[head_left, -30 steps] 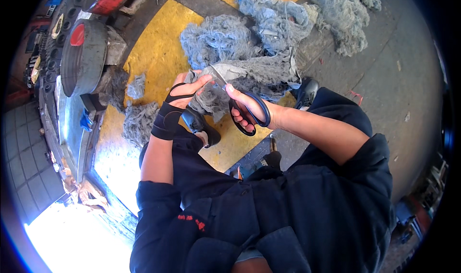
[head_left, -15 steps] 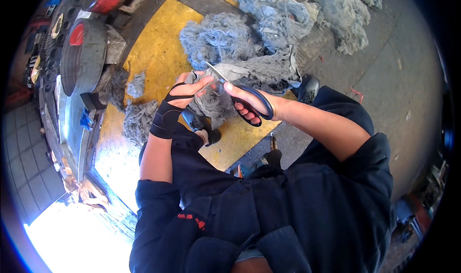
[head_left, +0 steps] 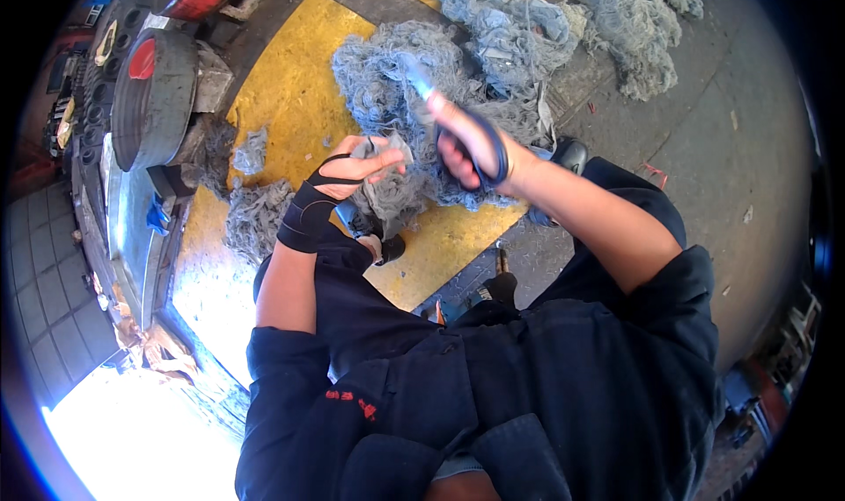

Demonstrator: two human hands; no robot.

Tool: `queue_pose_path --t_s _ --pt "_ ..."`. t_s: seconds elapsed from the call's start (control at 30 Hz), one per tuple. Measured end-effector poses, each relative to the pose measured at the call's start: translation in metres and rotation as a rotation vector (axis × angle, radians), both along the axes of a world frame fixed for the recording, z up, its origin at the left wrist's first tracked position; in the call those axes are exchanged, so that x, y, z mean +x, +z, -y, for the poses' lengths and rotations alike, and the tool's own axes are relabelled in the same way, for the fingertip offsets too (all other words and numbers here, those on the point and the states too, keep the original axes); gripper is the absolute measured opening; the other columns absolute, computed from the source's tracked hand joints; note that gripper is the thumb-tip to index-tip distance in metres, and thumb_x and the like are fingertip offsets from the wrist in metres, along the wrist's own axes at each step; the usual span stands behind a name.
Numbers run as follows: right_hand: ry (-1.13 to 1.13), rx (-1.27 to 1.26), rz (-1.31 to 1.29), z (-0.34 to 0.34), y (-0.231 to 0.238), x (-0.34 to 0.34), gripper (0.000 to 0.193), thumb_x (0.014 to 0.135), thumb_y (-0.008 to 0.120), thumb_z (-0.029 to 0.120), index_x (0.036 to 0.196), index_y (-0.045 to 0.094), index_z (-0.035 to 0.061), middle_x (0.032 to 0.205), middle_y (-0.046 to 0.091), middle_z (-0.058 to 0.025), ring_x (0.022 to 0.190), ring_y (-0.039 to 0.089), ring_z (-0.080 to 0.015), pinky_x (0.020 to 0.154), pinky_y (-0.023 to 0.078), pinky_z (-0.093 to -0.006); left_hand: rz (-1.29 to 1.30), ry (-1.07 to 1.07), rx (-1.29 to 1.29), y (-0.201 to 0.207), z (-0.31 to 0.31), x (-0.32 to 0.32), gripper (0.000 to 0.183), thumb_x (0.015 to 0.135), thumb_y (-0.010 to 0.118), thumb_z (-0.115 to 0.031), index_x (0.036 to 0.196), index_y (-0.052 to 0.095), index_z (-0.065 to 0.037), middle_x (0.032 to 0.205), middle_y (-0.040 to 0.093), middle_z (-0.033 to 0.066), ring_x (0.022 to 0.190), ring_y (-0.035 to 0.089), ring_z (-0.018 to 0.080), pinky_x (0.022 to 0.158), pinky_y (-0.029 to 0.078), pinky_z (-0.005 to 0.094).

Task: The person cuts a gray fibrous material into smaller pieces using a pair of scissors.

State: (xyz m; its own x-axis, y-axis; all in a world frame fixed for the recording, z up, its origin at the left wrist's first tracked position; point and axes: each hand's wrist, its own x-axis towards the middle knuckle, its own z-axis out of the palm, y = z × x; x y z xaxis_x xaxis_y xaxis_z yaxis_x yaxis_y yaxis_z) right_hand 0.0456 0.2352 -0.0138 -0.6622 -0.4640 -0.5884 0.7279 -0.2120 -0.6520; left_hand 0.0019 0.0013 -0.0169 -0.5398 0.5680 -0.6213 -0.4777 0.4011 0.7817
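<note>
My left hand (head_left: 359,165), in a black wrist brace (head_left: 308,217), grips a piece of grey frayed cloth (head_left: 387,197) by its upper edge. The cloth hangs down over the front of my shoe. To the right, my right hand (head_left: 466,142) is wrapped round the dark handles of a pair of scissors (head_left: 497,153). Motion smears the blades, which point up and away over a heap of blue-grey fibre waste (head_left: 396,65), apart from the cloth in my left hand. Whether the blades are parted cannot be made out.
More tangled fibre heaps (head_left: 519,39) lie beyond, with another (head_left: 629,34) at the far right. Smaller clumps (head_left: 258,219) sit on the yellow-painted floor (head_left: 290,69) to the left. A large round drum-like part (head_left: 154,105) and a metal-edged bench (head_left: 136,215) stand at the left.
My right hand has swung the scissors up and right, away from my left hand. The cloth stretched between the hands has dropped away on the right; my left hand keeps a hanging piece.
</note>
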Motion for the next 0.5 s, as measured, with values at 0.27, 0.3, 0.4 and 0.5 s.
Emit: queue_pose_path --t_s 0.27,0.3,0.4,0.5 --pt "-0.331 0.466 -0.181 -0.026 -0.012 -0.027 0.062 0.07 0.067 0.064 0.071 0.052 0.0039 0.057 0.044 -0.0006 0.046 0.042 -0.0099 0.043 0.035 -0.024 -0.154 0.469 0.27 0.008 0.015 -0.006 0.029 0.085 0.065 -0.014 0.108 0.056 0.002 0.095 0.061 0.0087 0.077 0.052 0.011 0.071 0.042 0.0268" --pt "-0.348 0.472 -0.189 -0.025 -0.012 -0.028 0.061 0.071 0.068 0.062 0.074 0.052 0.0035 0.057 0.043 -0.0001 0.045 0.041 -0.0093 0.042 0.034 -0.0233 -0.24 0.464 0.251 0.011 0.017 -0.001 0.028 0.085 0.064 -0.011 0.109 0.056 0.002 0.098 0.061 0.0094 0.081 0.052 0.0119 0.075 0.042 0.0284" --pt "-0.366 0.413 -0.165 -0.022 0.001 -0.025 0.06 0.072 0.068 0.059 0.077 0.053 0.0011 0.058 0.044 -0.0008 0.045 0.041 -0.0097 0.043 0.035 -0.0238 -0.266 0.421 0.295 0.009 0.047 -0.004 0.032 0.084 0.063 -0.004 0.114 0.056 0.001 0.104 0.061 0.0088 0.097 0.054 0.0154 0.088 0.041 0.0305" --pt "-0.376 0.318 -0.144 -0.023 0.011 -0.021 0.057 0.074 0.068 0.056 0.077 0.053 0.0011 0.059 0.044 -0.0013 0.045 0.041 -0.0098 0.043 0.035 -0.0239 -0.367 0.667 0.229 0.026 0.069 -0.004 0.026 0.086 0.062 -0.007 0.11 0.058 0.001 0.105 0.062 0.0081 0.099 0.056 0.0175 0.089 0.042 0.0313"
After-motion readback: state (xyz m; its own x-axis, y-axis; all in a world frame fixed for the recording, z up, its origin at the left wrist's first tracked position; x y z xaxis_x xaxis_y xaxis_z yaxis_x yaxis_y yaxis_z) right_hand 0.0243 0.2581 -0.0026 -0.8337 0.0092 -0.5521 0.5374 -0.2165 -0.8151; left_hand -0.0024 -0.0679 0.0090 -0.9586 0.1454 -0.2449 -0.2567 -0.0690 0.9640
